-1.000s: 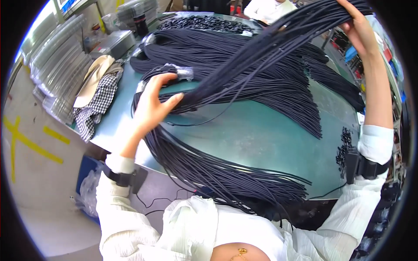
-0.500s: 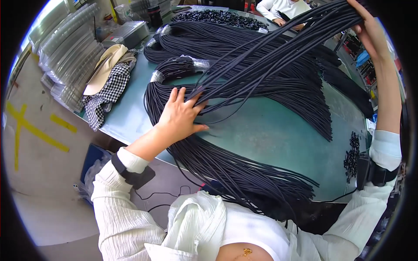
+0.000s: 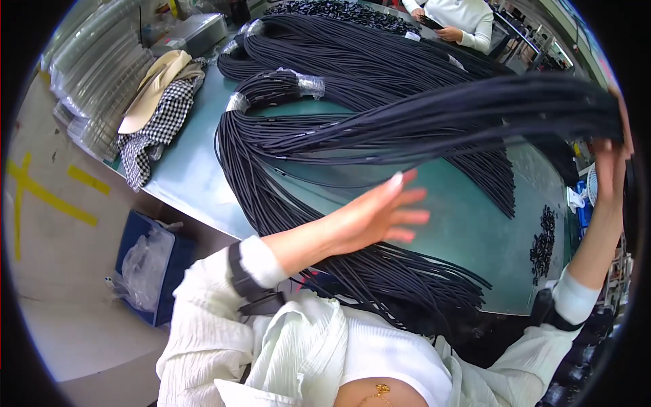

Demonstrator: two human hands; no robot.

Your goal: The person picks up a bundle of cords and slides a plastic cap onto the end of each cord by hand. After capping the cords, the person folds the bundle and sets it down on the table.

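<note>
A long bundle of black cords (image 3: 434, 119) stretches across the table, its right end raised and blurred. My right hand (image 3: 614, 146) grips that end at the far right of the view. My left hand (image 3: 386, 214) hovers below the bundle with fingers spread and nothing in it. The nearest hank of cords (image 3: 237, 169) bends round at the left, where clear film (image 3: 237, 103) wraps it. Its loose ends (image 3: 434, 278) fan out along the table's near edge. Behind lies another hank of black cords (image 3: 366, 54).
Small black pieces lie in a pile (image 3: 542, 244) at the right and in a heap (image 3: 339, 15) at the back. A checked cloth (image 3: 163, 122) with a beige cap (image 3: 159, 91) rests at the left edge. A blue bin (image 3: 146, 271) stands below. A person (image 3: 454, 24) sits across the table.
My right hand has moved right and down, pulling the cord bundle with it. My left hand has let go of the cords and shifted right and down.
</note>
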